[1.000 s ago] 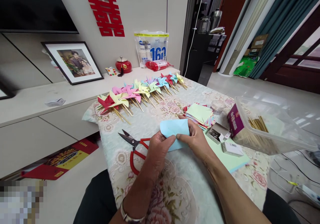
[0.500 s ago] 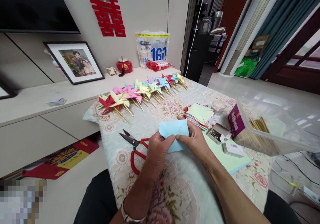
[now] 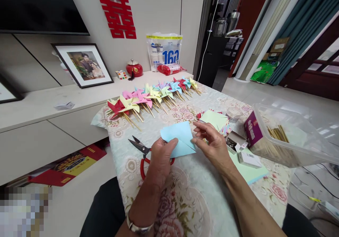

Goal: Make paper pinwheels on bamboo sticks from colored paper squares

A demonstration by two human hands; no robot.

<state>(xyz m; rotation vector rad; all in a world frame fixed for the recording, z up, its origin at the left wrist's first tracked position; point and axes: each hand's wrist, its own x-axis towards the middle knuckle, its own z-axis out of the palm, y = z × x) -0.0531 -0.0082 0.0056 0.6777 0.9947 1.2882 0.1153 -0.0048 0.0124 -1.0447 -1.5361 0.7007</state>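
My left hand (image 3: 162, 153) grips a light blue paper square (image 3: 180, 134) at its lower left, thumb lying on top. A slit runs inward from the paper's lower right corner. At the paper's right edge is my right hand (image 3: 212, 141), its thumb and fingers apart; whether the thumb tip touches the paper I cannot tell. Red-handled scissors (image 3: 144, 152) lie beside my left hand, blades spread, handles partly hidden under hand and paper. Beyond my right hand sits a stack of slit coloured paper squares (image 3: 214, 118), pale green on top.
Paper pinwheels on sticks (image 3: 143, 97) line the table's far side. To the right are an opened box of small metal fasteners (image 3: 234, 140), a white box (image 3: 249, 159), pale green sheets (image 3: 254, 175), a round clear container (image 3: 234, 113) and a plastic bin (image 3: 280, 152) of sticks.
The blue paper, bent between both hands before, now lies flatter and further left in my left hand. My right hand has come away to the right, its fingers opening.
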